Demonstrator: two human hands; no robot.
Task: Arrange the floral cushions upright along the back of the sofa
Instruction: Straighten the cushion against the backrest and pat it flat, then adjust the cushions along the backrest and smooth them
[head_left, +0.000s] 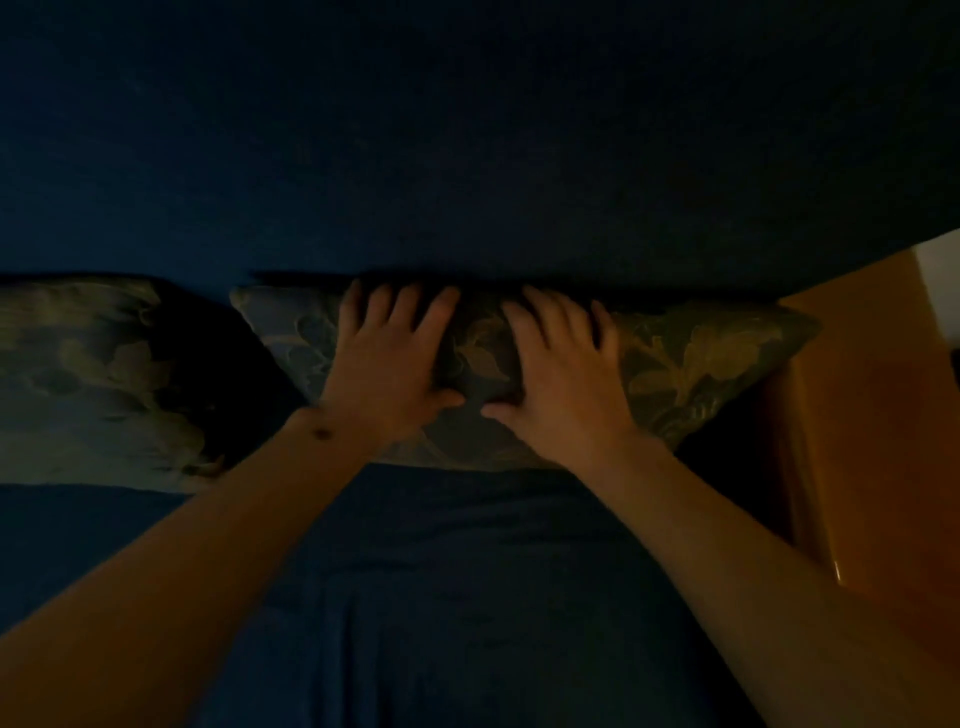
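Observation:
The scene is dim. A floral cushion (691, 364) leans against the dark blue sofa back (467, 156) at the centre right. My left hand (389, 358) and my right hand (561, 374) both lie flat on its front face, fingers spread and pointing at the sofa back, thumbs nearly touching. Neither hand grips it. A second floral cushion (88, 379) stands against the back at the left, partly in shadow and cut off by the frame edge. A dark gap separates the two cushions.
The blue sofa seat (457, 597) spreads below the cushions, under my forearms. An orange-brown sofa arm or panel (862, 441) rises on the right, touching the cushion's right corner. A pale patch (940, 280) shows at the far right.

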